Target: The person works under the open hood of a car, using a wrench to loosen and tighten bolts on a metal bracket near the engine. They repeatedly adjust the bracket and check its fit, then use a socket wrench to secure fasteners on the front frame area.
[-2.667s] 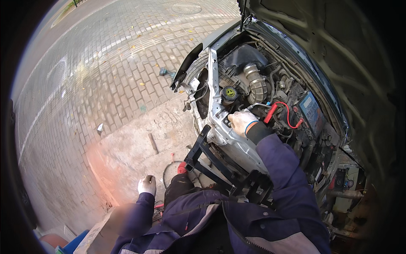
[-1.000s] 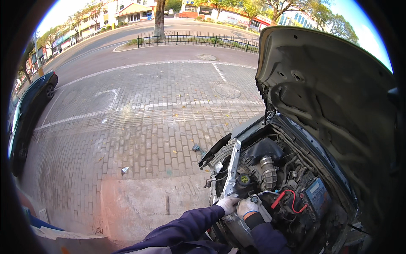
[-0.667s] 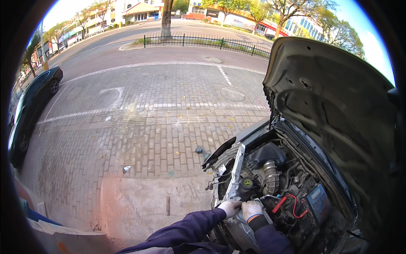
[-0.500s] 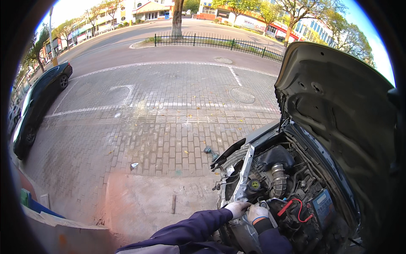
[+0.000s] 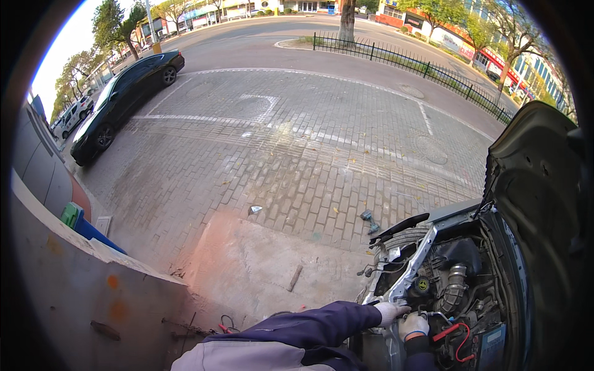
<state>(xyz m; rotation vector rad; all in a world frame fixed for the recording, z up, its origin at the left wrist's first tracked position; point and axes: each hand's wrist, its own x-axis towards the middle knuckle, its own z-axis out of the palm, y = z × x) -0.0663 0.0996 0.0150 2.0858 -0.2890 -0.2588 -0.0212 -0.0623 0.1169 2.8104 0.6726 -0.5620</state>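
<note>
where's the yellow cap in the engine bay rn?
Head view, lower right: the yellow cap sits in the open engine bay, just above the gloved left hand and right hand, left of the ribbed intake hose.

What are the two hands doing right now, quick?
Left hand: gloved, resting on the silver front frame of the engine bay; grip cannot be told.
Right hand: gloved, beside the left, by a red cable; grip cannot be told.

Out on a street-side repair spot: brick paving (image 5: 297, 167), open engine bay (image 5: 458, 297) under a raised hood (image 5: 538, 179), black car (image 5: 124, 99) parked beyond, road, iron fence (image 5: 408, 62) and trees behind.
</note>
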